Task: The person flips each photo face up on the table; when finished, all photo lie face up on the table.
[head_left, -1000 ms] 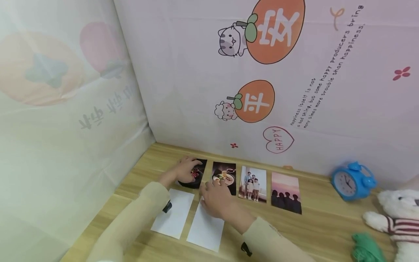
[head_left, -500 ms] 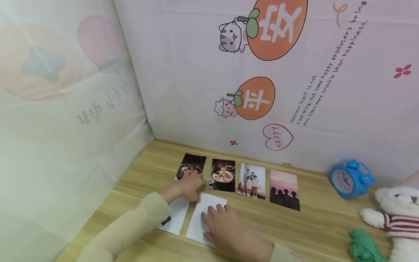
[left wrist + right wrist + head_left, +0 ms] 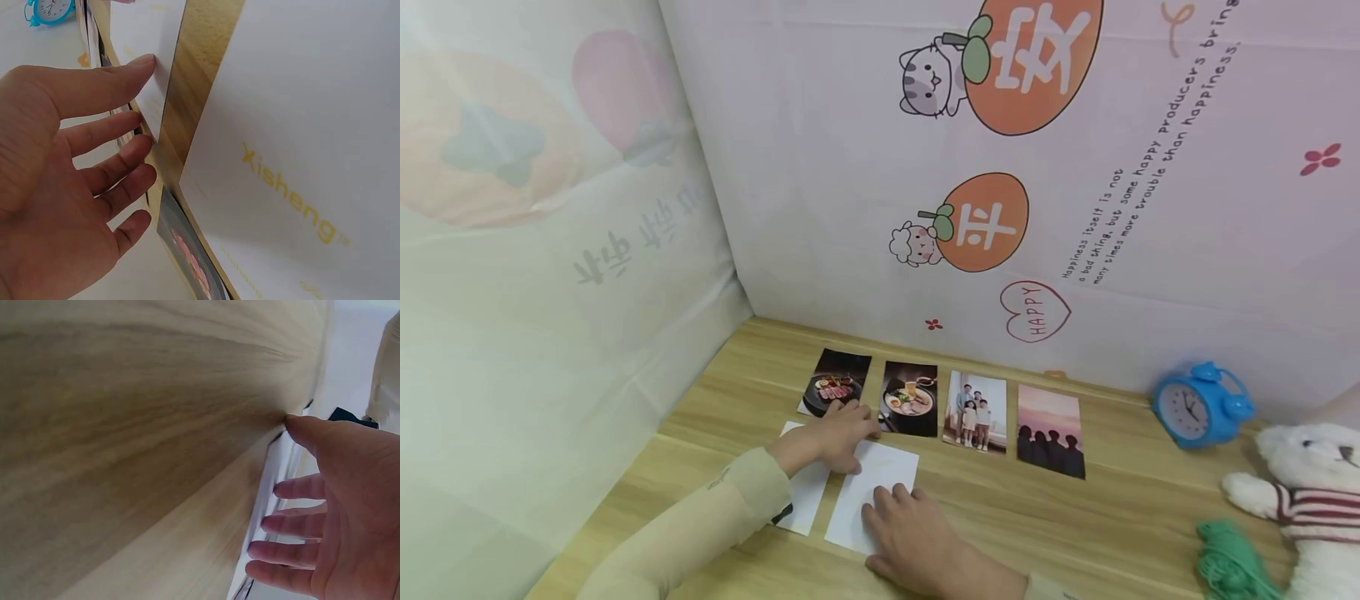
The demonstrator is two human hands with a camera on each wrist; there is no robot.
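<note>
In the head view, my left hand [image 3: 838, 435] lies over the gap between the steak photo [image 3: 841, 367] and two blank white photo cards, its fingertips near the photo's lower edge. It partly covers the left white card [image 3: 808, 493]. My right hand [image 3: 917, 537] rests at the lower right edge of the right white card [image 3: 887, 468], fingers loosely bent. The left wrist view shows the left fingers spread, gripping nothing, beside a card marked "Xisheng" [image 3: 281, 187]. In the right wrist view, the right fingers [image 3: 287, 553] are extended by a card's edge, thumb at the wood.
Right of the steak photo, a noodle-bowl photo [image 3: 910, 404], a family photo [image 3: 976, 414] and a sunset photo [image 3: 1051, 429] line the back. Farther right are a blue alarm clock [image 3: 1198, 407], green yarn [image 3: 1232, 562] and a white teddy bear [image 3: 1318, 492]. Printed cloth walls [image 3: 820, 208] border the wooden table [image 3: 1097, 533].
My left hand has come off the steak photo, down and right towards the white cards. My right hand has drawn back from the noodle photo to the right card's lower edge.
</note>
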